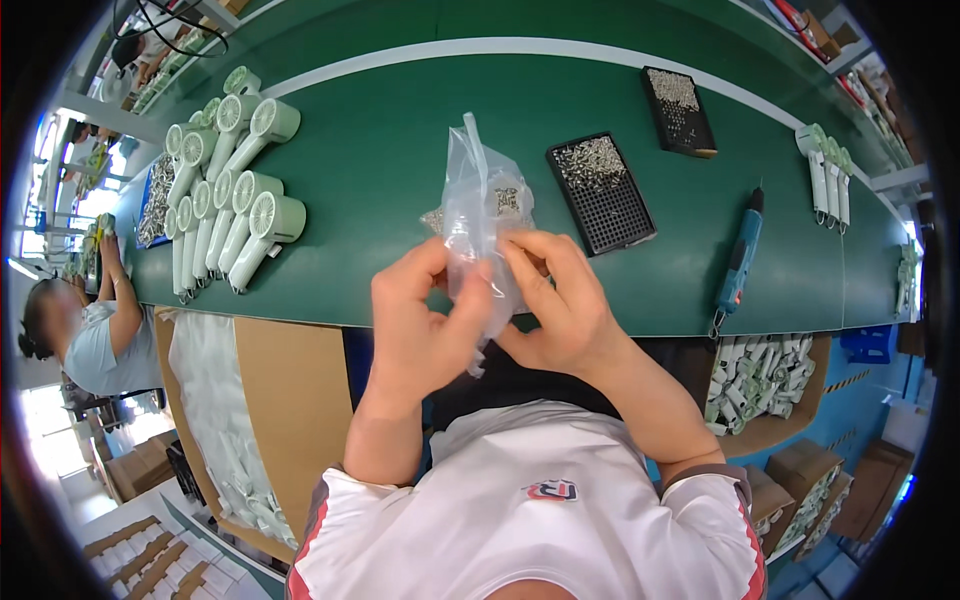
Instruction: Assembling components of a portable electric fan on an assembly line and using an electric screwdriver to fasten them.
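Both hands hold a clear plastic bag [478, 205] of small metal screws above the green conveyor belt [400, 130]. My left hand [420, 320] pinches the bag's lower left side between thumb and fingers. My right hand [560, 300] grips its right side, fingers curled across the front. The bag's top stands upright and crumpled, and screws show through the plastic near the middle.
A black tray [600, 192] partly filled with screws lies right of the bag, another black tray [678, 112] farther back. A blue electric screwdriver [738, 262] lies to the right. Several white handheld fans [235, 195] lie at left, more [828, 175] at far right. Another person [95, 335] works at left.
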A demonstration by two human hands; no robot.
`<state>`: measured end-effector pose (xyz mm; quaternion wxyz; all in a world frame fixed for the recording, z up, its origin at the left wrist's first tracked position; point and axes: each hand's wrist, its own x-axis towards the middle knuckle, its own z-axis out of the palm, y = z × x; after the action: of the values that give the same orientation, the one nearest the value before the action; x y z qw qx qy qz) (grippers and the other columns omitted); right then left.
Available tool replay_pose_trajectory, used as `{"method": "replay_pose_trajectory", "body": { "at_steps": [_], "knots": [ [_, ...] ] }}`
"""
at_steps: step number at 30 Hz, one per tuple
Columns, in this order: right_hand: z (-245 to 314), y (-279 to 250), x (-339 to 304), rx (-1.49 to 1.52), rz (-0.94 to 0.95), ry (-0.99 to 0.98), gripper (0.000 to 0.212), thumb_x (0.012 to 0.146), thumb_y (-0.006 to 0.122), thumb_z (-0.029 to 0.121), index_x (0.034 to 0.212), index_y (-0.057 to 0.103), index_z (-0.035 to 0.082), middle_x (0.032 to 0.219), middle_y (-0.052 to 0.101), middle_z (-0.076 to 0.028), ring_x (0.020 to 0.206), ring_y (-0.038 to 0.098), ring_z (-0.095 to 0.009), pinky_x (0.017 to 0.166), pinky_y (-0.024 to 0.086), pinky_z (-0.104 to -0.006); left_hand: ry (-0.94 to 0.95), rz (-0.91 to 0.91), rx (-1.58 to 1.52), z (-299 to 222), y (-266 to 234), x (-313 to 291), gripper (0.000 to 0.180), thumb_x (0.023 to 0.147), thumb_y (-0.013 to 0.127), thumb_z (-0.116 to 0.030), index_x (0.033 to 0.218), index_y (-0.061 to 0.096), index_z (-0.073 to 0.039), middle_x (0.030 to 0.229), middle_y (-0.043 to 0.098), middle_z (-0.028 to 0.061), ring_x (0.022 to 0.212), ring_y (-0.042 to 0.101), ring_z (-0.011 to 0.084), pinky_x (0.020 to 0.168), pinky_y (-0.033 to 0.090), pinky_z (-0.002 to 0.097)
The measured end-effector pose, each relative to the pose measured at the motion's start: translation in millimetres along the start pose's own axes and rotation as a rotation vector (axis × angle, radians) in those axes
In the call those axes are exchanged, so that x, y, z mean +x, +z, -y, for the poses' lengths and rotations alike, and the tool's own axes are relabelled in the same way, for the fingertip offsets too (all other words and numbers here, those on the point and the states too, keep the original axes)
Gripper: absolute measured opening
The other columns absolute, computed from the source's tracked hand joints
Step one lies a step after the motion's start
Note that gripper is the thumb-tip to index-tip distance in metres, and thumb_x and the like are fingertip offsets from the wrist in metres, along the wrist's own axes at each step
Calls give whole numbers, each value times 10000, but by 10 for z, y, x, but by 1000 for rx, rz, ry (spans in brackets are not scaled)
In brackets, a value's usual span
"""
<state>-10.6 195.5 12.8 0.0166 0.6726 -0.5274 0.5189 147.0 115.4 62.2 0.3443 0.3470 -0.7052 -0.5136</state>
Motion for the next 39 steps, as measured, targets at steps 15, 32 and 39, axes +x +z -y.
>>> {"method": "replay_pose_trajectory", "body": {
  "at_steps": [15,32,39],
  "knots": [
    [73,-264,452,11,-86,78,217,832,771,-63,1041,752,-10,886,683,-120,723,667,-232,621,545,-301,-97,18,-435,8,-12,74,143,1013,627,-92,1010,690,36,853,666,-1,756,560,51,663,448,223],
    [-534,-5,565,-112,608,191,342,646,805,131,928,673,-10,995,675,-227,995,637,-440,878,531,-487,398,457,332,552,-313,603,1175,594,959,-319,1555,360,-4,1540,440,249,1448,391,437,1204,322,495],
    [-751,194,552,-79,666,243,288,716,777,159,937,681,2,907,699,-219,887,670,-447,785,552,-498,365,441,459,604,-73,874,843,541,938,-326,1286,649,-56,1237,674,143,1153,596,375,1013,468,471]
  ]
}}
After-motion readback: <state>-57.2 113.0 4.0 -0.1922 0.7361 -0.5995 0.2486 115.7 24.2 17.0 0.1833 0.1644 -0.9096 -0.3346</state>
